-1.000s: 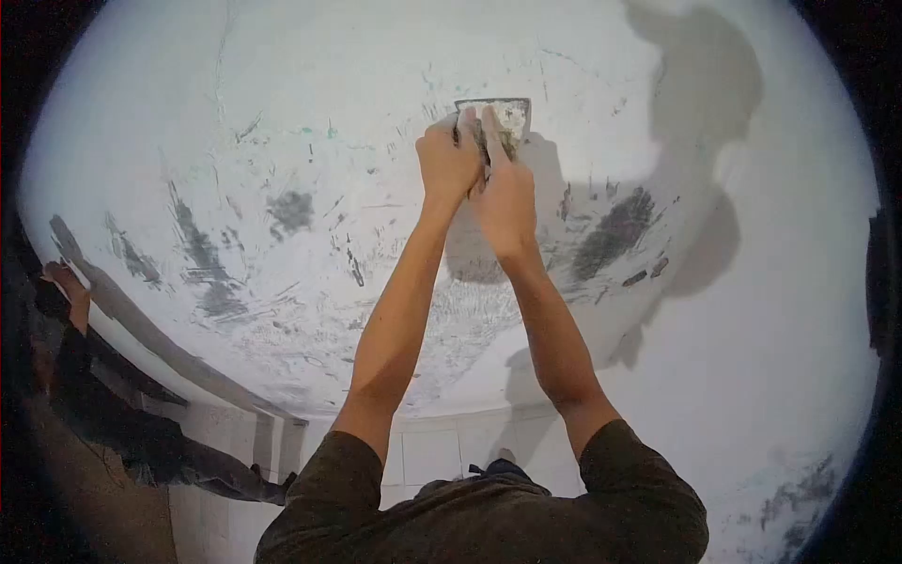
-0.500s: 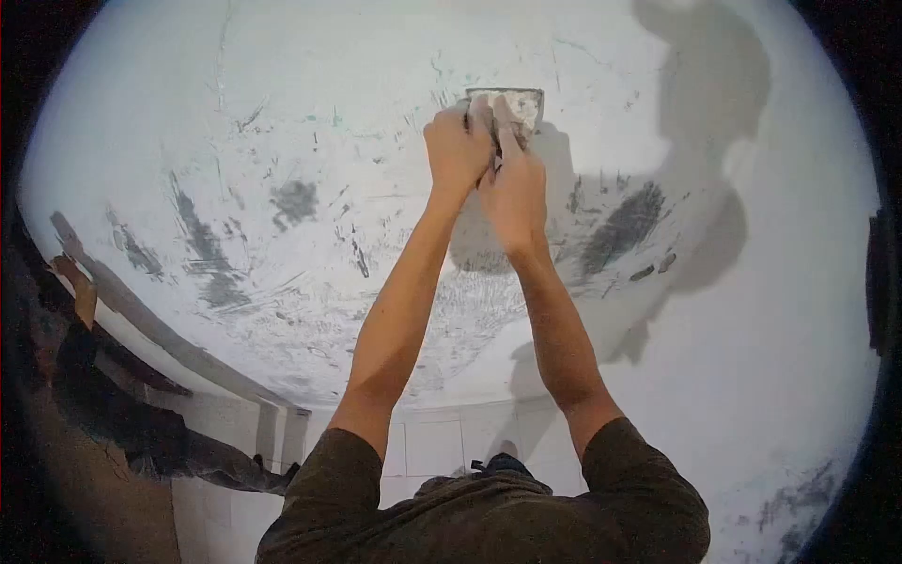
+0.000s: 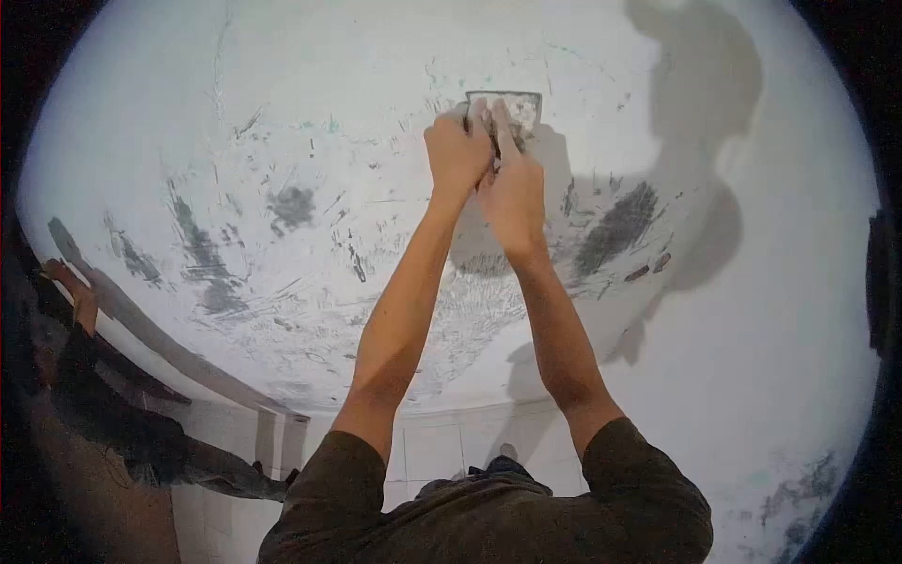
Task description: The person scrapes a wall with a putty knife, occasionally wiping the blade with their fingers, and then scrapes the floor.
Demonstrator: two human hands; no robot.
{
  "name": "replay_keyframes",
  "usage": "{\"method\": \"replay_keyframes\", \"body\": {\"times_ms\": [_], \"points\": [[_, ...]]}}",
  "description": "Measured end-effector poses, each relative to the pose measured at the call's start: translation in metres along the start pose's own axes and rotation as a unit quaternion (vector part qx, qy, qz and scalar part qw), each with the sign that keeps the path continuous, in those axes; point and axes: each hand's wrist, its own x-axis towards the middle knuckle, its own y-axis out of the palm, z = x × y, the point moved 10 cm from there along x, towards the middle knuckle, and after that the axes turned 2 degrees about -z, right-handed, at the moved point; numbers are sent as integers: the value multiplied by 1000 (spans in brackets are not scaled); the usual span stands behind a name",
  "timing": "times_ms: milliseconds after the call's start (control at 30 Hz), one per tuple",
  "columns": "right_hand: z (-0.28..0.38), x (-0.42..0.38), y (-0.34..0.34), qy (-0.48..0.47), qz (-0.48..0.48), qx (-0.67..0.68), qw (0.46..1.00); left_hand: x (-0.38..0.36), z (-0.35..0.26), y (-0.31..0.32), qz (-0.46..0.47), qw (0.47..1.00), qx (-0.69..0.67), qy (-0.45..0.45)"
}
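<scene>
A wide scraper (image 3: 524, 107), its blade smeared with pale putty, lies against the white wall (image 3: 357, 56) in front of me. My left hand (image 3: 458, 155) is closed around its handle side, with fingertips at the blade. My right hand (image 3: 513, 193) grips it from the other side, and its fingers press along the blade's face. Most of the handle is hidden by my hands. Around and below the scraper, the wall carries grey patches, scratches and small greenish marks.
Another person (image 3: 113, 404) stands at the far left, with one hand (image 3: 80, 296) raised to the wall. A dark grey patch (image 3: 615, 230) shows right of my forearms. Pale floor tiles (image 3: 432, 451) are below, and shadows fall on the wall at right.
Both hands and the scraper stay at almost the same spot, the blade a hair lower in view. The other person's hand has shifted slightly.
</scene>
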Motion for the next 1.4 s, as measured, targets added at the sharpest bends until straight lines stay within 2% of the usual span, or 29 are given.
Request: {"method": "replay_keyframes", "body": {"times_ms": [100,133,233,300,367,500,533,567,633,700,767,800,833,900,933,1033,1067,1100,1167,1233,1300,1333,1400], "points": [[5,6,-5,-49,-53,8,997,6,-8,-2,-13,1000,0,16],[4,10,-2,-53,-44,-5,998,10,-5,2,16,999,39,-5],[5,6,-3,-62,-46,-16,997,5,-4,2,15,1000,12,-7],[5,4,-3,-44,-16,11,999,3,-3,1,17,999,48,-12],[10,9,-6,-72,-44,-5,996,10,-17,-1,-15,996,60,59],[9,5,-6,-81,-68,-18,994,5,-16,-4,-21,999,13,34],[6,3,-5,-75,-56,-6,996,0,-9,-1,-2,1000,10,-17],[9,3,-8,-77,-57,-5,995,2,-9,0,-3,1000,11,-16],[0,8,-4,-4,-7,1,1000,7,-13,4,-13,997,61,45],[5,12,-5,-20,-9,-27,999,15,-13,7,-8,997,48,53],[6,6,-6,-48,-52,22,997,10,-6,7,10,999,42,32],[17,0,-14,-122,-115,15,986,4,-9,5,14,998,27,58],[14,0,-13,-123,-114,16,986,4,-9,4,12,998,28,57],[-2,6,-3,-8,-40,27,999,5,-28,-1,-20,992,18,126],[1,11,-4,-16,-43,24,999,11,-23,4,2,996,15,88],[-3,11,-3,9,-11,-10,1000,12,-13,8,-10,998,6,55],[9,6,-11,-57,-59,17,996,7,-17,3,-39,994,49,90],[8,4,-13,-59,-62,17,996,7,-17,5,-39,994,48,94],[-5,4,-8,7,-22,29,999,6,-16,10,-7,996,51,71],[2,14,-11,-27,-40,8,999,12,-22,9,-2,999,24,48],[1,16,-11,-2,-15,-5,1000,15,-18,13,10,999,24,37],[-1,14,-10,-30,-36,7,999,12,-7,18,21,999,43,8],[-6,1,-10,-61,-59,15,996,-5,-3,16,8,999,36,22]]}}
